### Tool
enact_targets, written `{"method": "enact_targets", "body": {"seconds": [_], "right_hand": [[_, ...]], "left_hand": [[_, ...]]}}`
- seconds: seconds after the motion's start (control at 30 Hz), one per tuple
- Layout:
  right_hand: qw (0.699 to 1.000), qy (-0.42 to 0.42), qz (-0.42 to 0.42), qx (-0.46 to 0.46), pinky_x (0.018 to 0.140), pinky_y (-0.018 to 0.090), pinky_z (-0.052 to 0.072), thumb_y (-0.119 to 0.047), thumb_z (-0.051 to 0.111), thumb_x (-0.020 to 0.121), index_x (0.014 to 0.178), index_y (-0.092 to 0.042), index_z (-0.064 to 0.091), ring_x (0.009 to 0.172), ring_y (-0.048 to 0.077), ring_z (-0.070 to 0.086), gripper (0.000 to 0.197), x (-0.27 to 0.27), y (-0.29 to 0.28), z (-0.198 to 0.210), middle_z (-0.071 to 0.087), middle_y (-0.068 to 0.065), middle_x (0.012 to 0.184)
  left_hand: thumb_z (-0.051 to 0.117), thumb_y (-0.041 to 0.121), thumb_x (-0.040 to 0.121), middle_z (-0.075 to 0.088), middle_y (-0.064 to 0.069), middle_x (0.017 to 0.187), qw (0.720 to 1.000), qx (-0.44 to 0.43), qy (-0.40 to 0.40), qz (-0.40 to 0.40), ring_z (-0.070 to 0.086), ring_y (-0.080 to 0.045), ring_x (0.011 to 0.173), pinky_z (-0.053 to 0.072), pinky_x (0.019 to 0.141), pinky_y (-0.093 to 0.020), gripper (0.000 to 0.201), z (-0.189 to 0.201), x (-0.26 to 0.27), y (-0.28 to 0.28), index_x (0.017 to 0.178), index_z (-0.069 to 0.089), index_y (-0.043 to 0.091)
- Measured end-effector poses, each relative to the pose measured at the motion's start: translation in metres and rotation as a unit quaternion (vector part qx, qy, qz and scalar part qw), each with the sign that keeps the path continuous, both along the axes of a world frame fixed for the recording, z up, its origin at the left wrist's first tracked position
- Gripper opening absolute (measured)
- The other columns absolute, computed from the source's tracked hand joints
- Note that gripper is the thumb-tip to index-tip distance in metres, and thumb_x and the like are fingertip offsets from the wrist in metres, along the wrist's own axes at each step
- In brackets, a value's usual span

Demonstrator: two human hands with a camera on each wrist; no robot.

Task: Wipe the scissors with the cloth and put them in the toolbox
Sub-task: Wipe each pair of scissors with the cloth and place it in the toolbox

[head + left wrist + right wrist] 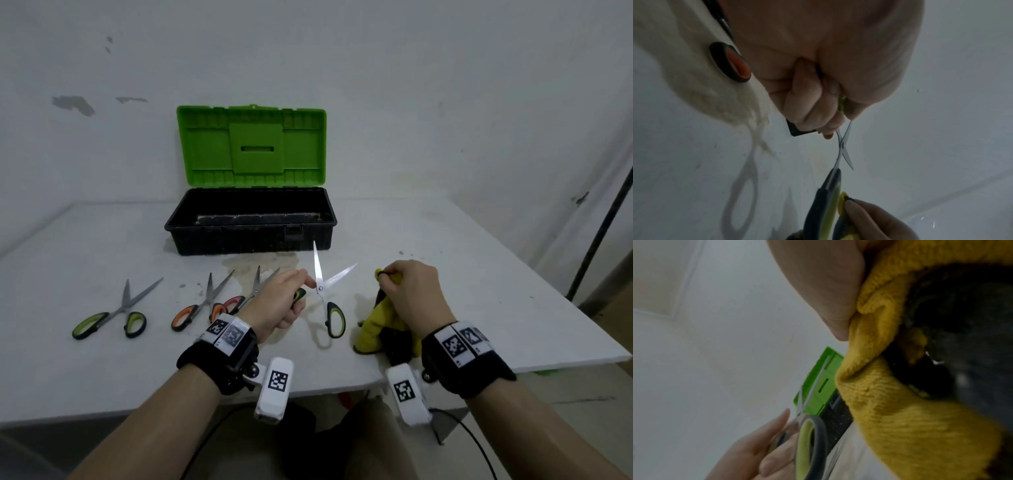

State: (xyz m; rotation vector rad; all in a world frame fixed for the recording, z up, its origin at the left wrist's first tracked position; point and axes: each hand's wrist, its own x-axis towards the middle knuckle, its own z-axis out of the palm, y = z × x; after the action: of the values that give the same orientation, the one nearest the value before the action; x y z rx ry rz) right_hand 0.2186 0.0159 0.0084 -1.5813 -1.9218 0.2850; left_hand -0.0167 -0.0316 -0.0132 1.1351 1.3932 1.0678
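My left hand (297, 291) grips one black-and-green handle of a pair of scissors (321, 289) and holds them above the white table (102, 370). Their blades are spread in a V that points toward the toolbox, and the other handle hangs free. In the left wrist view, fingers curl round the handle above the scissors' pivot (842, 144). Just to the right, my right hand (387, 277) holds a bunched yellow and dark cloth (373, 330), apart from the blades. The cloth (900, 418) fills the right wrist view. The black toolbox (239, 241) stands open behind, its green lid (251, 147) upright.
Three more pairs of scissors lie open on the table to the left: green-handled scissors (116, 315), orange-handled scissors (202, 305) and red-handled scissors (251, 294) partly behind my left hand. A brownish stain (260, 262) marks the table before the toolbox. The table's right edge (548, 274) is near.
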Motion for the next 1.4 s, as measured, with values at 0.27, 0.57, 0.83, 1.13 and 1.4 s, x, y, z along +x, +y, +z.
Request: {"method": "enact_targets", "body": {"seconds": [0.27,0.57,0.83,1.13,1.4], "right_hand": [[0.997,0.021,0.008,-0.068,0.087,0.032,0.047,-0.025,0.064,0.090,0.094,-0.013,0.073,0.105,0.031,0.059,0.016,-0.014,0.051,-0.013,0.070,0.012,0.097],[0.992,-0.024,0.019,-0.120,0.110,0.042,0.032,-0.046,0.054,0.094,0.129,-0.021,0.060,0.126,0.022,0.050,0.044,-0.016,0.036,-0.011,0.056,0.000,0.136],[0.945,0.206,0.189,-0.170,0.061,0.018,0.047,-0.031,0.065,0.091,0.096,-0.017,0.073,0.070,0.011,0.069,0.016,-0.039,-0.018,0.006,0.075,0.001,0.080],[0.947,0.261,0.151,-0.114,0.060,0.021,0.052,-0.015,0.065,0.092,0.088,-0.013,0.073,0.066,0.018,0.070,0.009,-0.038,0.000,0.011,0.073,0.008,0.072],[0.943,0.299,0.129,-0.072,0.069,0.030,0.059,-0.013,0.066,0.091,0.090,-0.013,0.072,0.063,0.013,0.069,0.006,-0.063,-0.003,-0.003,0.073,0.003,0.071]], "left_hand": [[0.061,0.020,0.097,0.041,0.004,0.049,0.999,0.038,0.020,0.000,0.028,-0.009,0.039,0.020,0.038,-0.017,0.012,-0.003,0.007,0.000,0.086,0.061,0.014],[0.060,0.022,0.098,0.035,0.000,0.056,0.997,0.061,-0.020,0.033,0.024,-0.012,0.045,0.018,0.039,-0.019,0.015,-0.007,0.003,0.004,0.086,0.061,0.014],[0.057,0.020,0.100,0.045,0.002,0.055,0.990,0.082,-0.113,0.025,0.029,-0.008,0.039,0.018,0.036,-0.017,0.010,0.004,0.018,0.012,0.096,0.061,0.011],[0.057,0.016,0.100,0.069,-0.001,0.083,0.992,0.114,-0.001,0.050,0.061,-0.009,0.069,0.049,0.058,-0.020,0.018,0.006,-0.008,0.008,0.097,0.073,0.008],[0.069,0.009,0.090,0.075,-0.001,0.078,0.990,0.113,-0.051,0.066,0.068,-0.010,0.071,0.056,0.071,-0.022,0.010,0.003,-0.011,0.011,0.085,0.077,0.012]]}}
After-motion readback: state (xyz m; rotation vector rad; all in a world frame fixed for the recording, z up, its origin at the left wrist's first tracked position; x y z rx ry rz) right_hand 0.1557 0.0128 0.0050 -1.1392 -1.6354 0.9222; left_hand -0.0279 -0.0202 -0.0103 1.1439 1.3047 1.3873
